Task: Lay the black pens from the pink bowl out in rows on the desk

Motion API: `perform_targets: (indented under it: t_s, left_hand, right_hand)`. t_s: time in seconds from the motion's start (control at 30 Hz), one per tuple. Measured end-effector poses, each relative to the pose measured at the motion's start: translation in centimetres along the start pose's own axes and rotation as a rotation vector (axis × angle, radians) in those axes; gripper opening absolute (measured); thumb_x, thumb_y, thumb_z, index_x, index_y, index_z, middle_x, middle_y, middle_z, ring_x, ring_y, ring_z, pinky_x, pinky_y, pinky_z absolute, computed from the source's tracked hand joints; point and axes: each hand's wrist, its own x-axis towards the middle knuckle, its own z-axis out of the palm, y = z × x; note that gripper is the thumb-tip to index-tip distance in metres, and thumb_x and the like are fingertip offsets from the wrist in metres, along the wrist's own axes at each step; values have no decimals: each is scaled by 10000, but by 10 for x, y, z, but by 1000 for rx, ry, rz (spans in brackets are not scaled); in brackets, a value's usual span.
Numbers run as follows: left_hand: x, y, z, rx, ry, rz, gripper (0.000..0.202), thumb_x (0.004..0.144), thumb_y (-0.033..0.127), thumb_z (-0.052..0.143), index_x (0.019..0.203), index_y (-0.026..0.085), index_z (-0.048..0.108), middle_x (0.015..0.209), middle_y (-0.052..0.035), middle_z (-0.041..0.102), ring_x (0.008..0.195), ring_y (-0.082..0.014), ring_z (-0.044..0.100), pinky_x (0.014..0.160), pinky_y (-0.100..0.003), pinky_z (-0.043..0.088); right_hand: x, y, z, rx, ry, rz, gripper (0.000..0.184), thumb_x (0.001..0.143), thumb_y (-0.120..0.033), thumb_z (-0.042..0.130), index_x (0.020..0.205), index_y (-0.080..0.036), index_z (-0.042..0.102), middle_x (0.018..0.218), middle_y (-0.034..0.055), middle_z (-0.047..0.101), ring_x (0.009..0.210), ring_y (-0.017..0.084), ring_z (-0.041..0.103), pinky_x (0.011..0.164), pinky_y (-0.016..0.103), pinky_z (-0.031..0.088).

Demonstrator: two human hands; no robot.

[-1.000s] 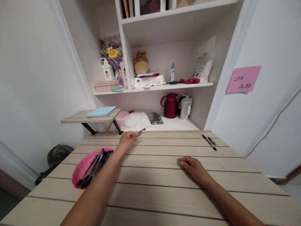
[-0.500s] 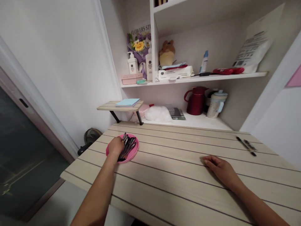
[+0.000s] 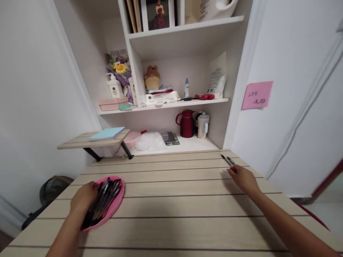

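Note:
A pink plate holding several black pens sits on the wooden table at the near left. My left hand rests on the plate's left side over the pens; its fingers curve down out of sight behind the back of the hand. Two black pens lie at the table's far right edge. My right hand lies flat on the table just short of them, fingers stretched toward them and holding nothing.
Beyond the table stand white shelves with a red jug, a cup, bottles, a plush toy and a flower bouquet. A small wooden riser carries a blue notebook. A pink note sticks on the right wall.
My right hand has moved forward and right across the table, up to the two pens. My left hand stays at the pink plate. The view has swung back to the right.

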Motion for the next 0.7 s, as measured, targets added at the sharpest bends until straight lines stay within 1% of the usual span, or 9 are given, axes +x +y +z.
perform_targets:
  t_s: [0.1, 0.17, 0.23, 0.3, 0.37, 0.47, 0.57, 0.63, 0.7]
  left_hand:
    - [2, 12, -7, -3, -22, 61, 330, 778, 299, 369, 883, 158, 649, 919, -126, 681, 861, -275, 614, 707, -332, 426]
    - [-1, 32, -11, -51, 73, 144, 339, 769, 298, 376, 916, 150, 643, 969, -126, 666, 915, -274, 595, 785, -348, 416]
    - [-7, 62, -11, -186, 152, 259, 337, 752, 303, 396, 925, 158, 647, 1010, -112, 652, 954, -258, 578, 843, -341, 403]
    - [-19, 100, -5, -407, 115, 388, 300, 734, 317, 430, 885, 188, 655, 994, -75, 656, 939, -230, 580, 842, -320, 414]
    - [-34, 144, 6, -647, -45, 482, 234, 705, 336, 493, 799, 198, 657, 901, -53, 672, 879, -214, 591, 815, -313, 428]
    - [-61, 210, 30, -988, -451, 473, 223, 669, 349, 592, 796, 173, 641, 800, -50, 669, 778, -193, 594, 734, -306, 444]
    - [-84, 271, 60, -1445, -802, 261, 342, 701, 379, 615, 948, 144, 587, 869, -107, 650, 792, -183, 600, 724, -310, 434]
    - [-94, 305, 79, -1733, -933, 68, 358, 716, 373, 623, 985, 148, 551, 968, -152, 622, 871, -195, 597, 801, -338, 416]
    - [-101, 331, 96, -1921, -992, -99, 300, 736, 357, 607, 942, 149, 540, 994, -163, 606, 896, -204, 594, 830, -350, 408]
  right_hand:
    - [25, 22, -3, -124, -12, 145, 385, 776, -432, 424, 918, -132, 618, 864, 176, 667, 814, 295, 615, 620, 336, 413]
    - [34, 26, 1, -141, -49, 188, 426, 780, -464, 418, 934, -117, 612, 892, 200, 659, 844, 309, 616, 640, 354, 427]
    - [39, 23, 6, -158, -73, 208, 428, 779, -469, 423, 936, -116, 607, 913, 199, 656, 853, 314, 617, 658, 371, 436]
    - [42, 19, 11, -180, -84, 226, 393, 781, -434, 430, 943, -119, 599, 943, 190, 653, 856, 316, 618, 671, 386, 439]
    - [42, 14, 14, -190, -91, 231, 337, 788, -371, 431, 946, -123, 596, 963, 186, 650, 862, 309, 617, 680, 389, 437]
    - [38, 1, 16, -137, -75, 216, 275, 784, -308, 429, 898, -129, 603, 940, 189, 650, 847, 281, 614, 670, 365, 427]
    - [21, -24, 24, 77, -113, 84, 226, 758, -337, 459, 717, -155, 587, 784, 134, 657, 729, 223, 600, 606, 302, 404]
    - [0, -45, 33, 337, -209, -48, 234, 740, -356, 479, 598, -175, 523, 620, 56, 611, 607, 160, 546, 551, 252, 372]
    - [-24, -64, 43, 575, -322, -100, 258, 740, -381, 474, 575, -183, 472, 524, -4, 530, 497, 111, 454, 478, 224, 320]
